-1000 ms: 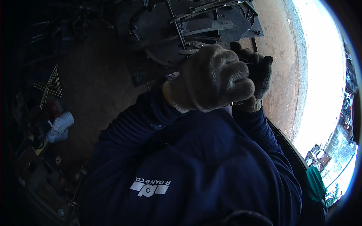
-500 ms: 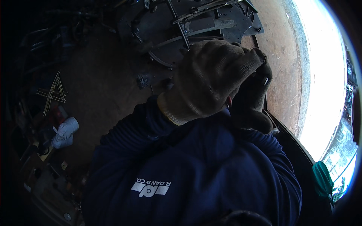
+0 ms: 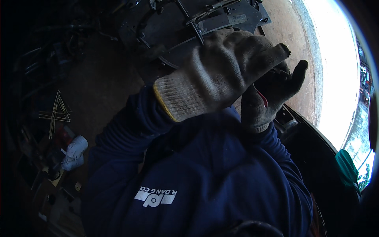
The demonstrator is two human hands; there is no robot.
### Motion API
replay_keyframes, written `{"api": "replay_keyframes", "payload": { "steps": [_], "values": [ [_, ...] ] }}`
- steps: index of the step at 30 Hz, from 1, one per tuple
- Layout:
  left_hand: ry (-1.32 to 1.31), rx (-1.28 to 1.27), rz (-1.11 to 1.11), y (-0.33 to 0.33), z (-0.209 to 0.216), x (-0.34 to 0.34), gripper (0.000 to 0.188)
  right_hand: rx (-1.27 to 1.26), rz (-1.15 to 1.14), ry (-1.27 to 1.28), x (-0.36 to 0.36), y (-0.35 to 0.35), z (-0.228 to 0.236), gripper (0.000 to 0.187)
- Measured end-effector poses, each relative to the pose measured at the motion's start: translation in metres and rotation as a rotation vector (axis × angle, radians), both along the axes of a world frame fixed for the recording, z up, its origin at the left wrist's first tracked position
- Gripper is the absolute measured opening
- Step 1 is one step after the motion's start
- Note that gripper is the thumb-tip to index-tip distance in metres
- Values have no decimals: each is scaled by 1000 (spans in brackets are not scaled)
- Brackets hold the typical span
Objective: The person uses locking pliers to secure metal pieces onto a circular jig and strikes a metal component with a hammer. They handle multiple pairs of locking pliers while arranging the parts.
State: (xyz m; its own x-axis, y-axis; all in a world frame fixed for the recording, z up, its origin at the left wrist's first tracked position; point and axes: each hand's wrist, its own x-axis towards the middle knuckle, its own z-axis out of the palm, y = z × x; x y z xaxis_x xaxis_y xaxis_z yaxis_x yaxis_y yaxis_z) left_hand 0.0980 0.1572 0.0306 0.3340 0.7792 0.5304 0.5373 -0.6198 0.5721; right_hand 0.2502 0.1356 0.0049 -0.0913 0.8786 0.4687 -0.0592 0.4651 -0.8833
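Note:
My left hand, in a worn knit glove with a yellow-edged cuff, is raised in front of my chest. Its fingers curl over toward the right; whatever they hold is hidden from here. Close beside it is my right hand, in a dark glove, with one finger reaching upward and the others bent in shadow. A red handle-like strip lies against the right palm by the thumb; the rest of that tool is hidden. Thin metallic glints show between the two hands, too small to name.
Beyond my hands lies a dark metal frame with bars. Thin rods lie crossed on the left floor, near a white bundle. A dark panel edge runs along my right, with green cloth farther out.
My hands have shifted slightly apart, the right one moving right and its finger lifting away. More of the red strip shows now. The view has shifted a little.

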Motion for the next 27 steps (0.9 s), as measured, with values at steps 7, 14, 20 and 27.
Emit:
{"api": "replay_keyframes", "payload": {
  "steps": [7,14,20,27],
  "values": [
    [107,-599,-631,73,49,-136,76,-58,-136,192,-13,-15,2,113],
    [-228,-718,-153,24,27,-142,41,76,-182,249,-27,-7,2,99],
    [160,-182,187,-7,-9,-104,14,43,-158,214,-30,-17,-1,90],
    [293,-30,220,-11,-23,-92,23,3,-104,190,-30,-24,-9,79]
  ]
}}
